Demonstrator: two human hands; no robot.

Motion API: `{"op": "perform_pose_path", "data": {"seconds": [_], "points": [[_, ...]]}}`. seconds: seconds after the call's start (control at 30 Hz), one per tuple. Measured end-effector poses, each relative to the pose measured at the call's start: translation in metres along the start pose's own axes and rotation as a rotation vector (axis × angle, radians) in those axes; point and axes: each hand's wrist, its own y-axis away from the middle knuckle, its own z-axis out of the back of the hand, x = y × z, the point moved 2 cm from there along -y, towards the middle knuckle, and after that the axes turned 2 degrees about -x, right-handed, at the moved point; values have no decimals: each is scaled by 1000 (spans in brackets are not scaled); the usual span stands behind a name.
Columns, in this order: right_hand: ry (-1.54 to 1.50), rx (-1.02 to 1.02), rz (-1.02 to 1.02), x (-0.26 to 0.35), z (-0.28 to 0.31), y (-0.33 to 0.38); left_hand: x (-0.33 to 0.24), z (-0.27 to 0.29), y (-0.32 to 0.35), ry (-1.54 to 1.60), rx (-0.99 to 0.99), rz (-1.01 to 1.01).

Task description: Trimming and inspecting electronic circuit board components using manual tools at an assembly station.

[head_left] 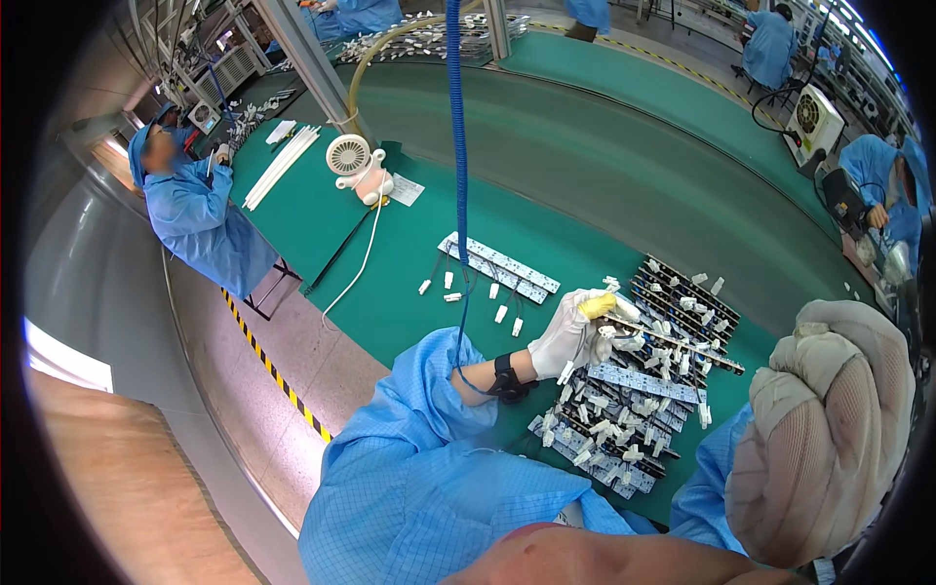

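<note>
Pinched between white-gloved fingers, with a yellow cot on one fingertip, the left hand (573, 331) has its grip closed on a long dark circuit strip (673, 341) studded with white connectors. Right hand (829, 429), gloved and curled into a loose fist close to the camera; whether its grip has hold of anything cannot be told. Beneath the strip lies a heap of similar strips (614, 429) on the green counter (585, 175). Beyond the grip, loose white connectors (502, 314) and two pale strips (497, 265). Farther off stand a small white fan (349, 156) and a blue-coated co-worker (200, 210). A blue coiled cord (456, 146) hangs down to the left wrist.
</note>
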Motion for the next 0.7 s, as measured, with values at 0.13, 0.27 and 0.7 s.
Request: {"op": "perform_pose_path", "data": {"seconds": [0.13,0.27,0.7], "points": [[-18,-38,22,1,-4,-4,8,12,-6,25,80,18],[-14,-41,-101,-9,-25,13,14,18,-6,30,145,35],[-124,-158,-106,-5,-73,30,14,11,-7,-233,60,-160]]}}
